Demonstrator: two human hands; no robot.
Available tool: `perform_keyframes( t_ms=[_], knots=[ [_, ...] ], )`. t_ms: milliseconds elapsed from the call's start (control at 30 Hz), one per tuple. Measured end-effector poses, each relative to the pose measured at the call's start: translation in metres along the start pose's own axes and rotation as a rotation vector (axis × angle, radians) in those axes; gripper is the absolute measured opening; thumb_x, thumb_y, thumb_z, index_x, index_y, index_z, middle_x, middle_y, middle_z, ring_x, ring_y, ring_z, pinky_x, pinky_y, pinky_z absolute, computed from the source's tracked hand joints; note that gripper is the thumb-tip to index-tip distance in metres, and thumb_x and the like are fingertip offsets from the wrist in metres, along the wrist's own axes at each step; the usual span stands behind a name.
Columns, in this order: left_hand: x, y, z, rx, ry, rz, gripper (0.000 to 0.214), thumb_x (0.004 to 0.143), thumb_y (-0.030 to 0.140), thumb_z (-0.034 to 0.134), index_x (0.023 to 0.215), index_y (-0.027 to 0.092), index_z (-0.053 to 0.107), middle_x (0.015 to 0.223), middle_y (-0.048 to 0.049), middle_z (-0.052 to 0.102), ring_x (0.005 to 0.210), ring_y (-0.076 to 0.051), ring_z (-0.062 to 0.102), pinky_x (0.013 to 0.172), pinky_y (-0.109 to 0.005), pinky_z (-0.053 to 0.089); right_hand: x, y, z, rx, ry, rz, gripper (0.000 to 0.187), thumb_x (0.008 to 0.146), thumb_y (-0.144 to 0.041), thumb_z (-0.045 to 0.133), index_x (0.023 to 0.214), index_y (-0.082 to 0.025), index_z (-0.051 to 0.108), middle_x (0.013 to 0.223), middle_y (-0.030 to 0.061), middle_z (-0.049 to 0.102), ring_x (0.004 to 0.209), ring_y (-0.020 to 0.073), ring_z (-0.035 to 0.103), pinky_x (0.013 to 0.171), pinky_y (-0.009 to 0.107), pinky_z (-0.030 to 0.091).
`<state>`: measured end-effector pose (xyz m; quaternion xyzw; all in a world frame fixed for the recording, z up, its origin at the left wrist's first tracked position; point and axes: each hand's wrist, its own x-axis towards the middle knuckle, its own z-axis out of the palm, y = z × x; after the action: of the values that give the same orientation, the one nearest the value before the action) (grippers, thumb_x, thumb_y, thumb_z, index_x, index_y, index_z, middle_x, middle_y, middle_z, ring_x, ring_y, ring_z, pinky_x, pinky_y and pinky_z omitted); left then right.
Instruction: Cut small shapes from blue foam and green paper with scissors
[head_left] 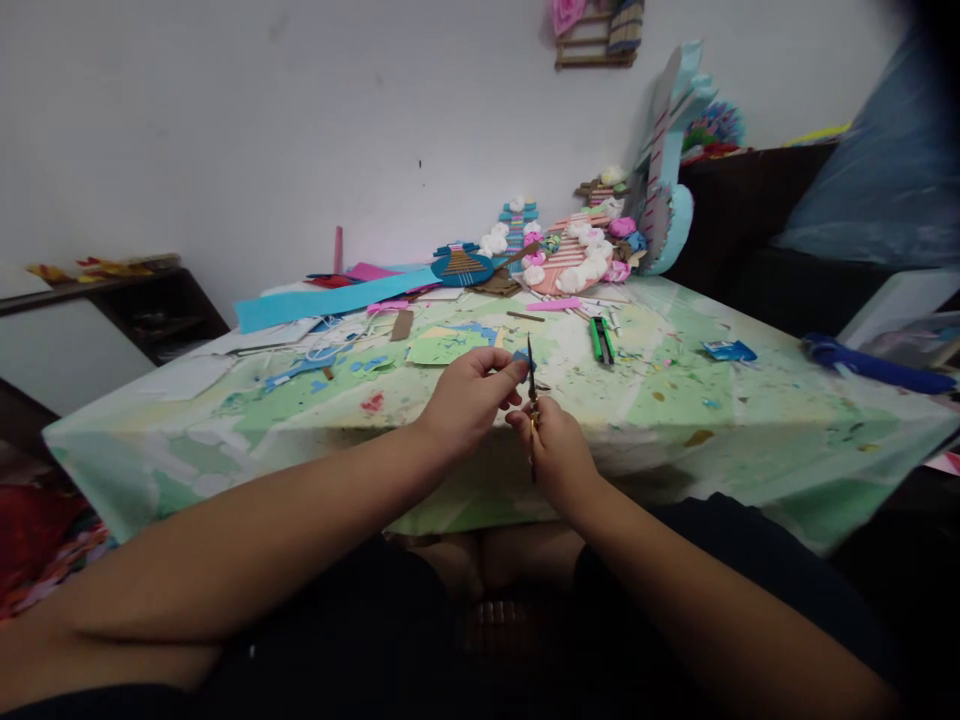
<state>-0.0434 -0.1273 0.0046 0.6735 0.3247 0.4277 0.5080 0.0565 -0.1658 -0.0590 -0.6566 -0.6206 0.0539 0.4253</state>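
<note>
My right hand [559, 455] is closed round a small pair of scissors [530, 375], whose dark blades point up and away from me. My left hand [469, 395] pinches a small blue scrap [520, 357] right at the blades. Both hands hover over the near edge of a low table [750, 420] covered with a green and white paint-stained cloth. My forearms reach in from the bottom of the view.
On the table lie a yellow-green sheet [439, 347], a long blue paper strip [330, 300], a green cutter [601, 340], a blue packet [729, 350] and several scraps. Paper craft pieces with white and pink flowers [581, 255] stand at the far edge by the wall. A dark shelf [161, 310] stands at left.
</note>
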Motion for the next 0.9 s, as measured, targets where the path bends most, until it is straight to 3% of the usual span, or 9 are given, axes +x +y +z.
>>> perform_keyframes(
  t_ms=[200,633,733,900],
  knots=[
    [0.004,0.007,-0.010,0.224,-0.073,0.122,0.017,0.068,0.030,0.052,0.063,0.014,0.050,0.054,0.0022,0.049,0.050,-0.007,0.047,0.050,-0.020,0.036,0.002,0.004,-0.003,-0.122,0.002,-0.030,0.028,0.079,-0.042,0.036,0.075,-0.016,0.045,0.064,0.0069,0.055,0.061,0.0190,0.051,0.049,0.025,0.027],
    [0.007,0.021,-0.023,0.507,-0.153,0.143,0.016,0.068,0.029,0.049,0.065,0.014,0.054,0.055,0.0006,0.054,0.053,-0.009,0.052,0.053,-0.022,0.039,0.006,0.010,-0.005,-0.177,-0.032,-0.046,0.027,0.077,-0.043,0.042,0.068,-0.017,0.044,0.061,0.0061,0.056,0.055,0.0169,0.050,0.047,0.025,0.025],
    [0.013,0.018,-0.027,0.525,-0.160,0.134,0.018,0.068,0.030,0.049,0.067,0.014,0.056,0.057,-0.0008,0.057,0.055,-0.010,0.053,0.053,-0.022,0.039,0.007,0.011,-0.005,0.047,-0.031,-0.001,0.033,0.073,-0.048,0.044,0.060,-0.018,0.041,0.051,0.0012,0.051,0.047,0.0131,0.046,0.044,0.024,0.027],
    [0.022,0.004,-0.026,0.489,-0.108,-0.001,0.021,0.069,0.030,0.048,0.067,0.012,0.057,0.066,-0.0045,0.060,0.053,-0.009,0.054,0.052,-0.022,0.040,0.011,0.002,-0.005,0.799,0.013,0.166,0.033,0.074,-0.049,0.041,0.062,-0.019,0.038,0.048,-0.0048,0.045,0.035,0.0066,0.039,0.036,0.020,0.031]
  ],
)
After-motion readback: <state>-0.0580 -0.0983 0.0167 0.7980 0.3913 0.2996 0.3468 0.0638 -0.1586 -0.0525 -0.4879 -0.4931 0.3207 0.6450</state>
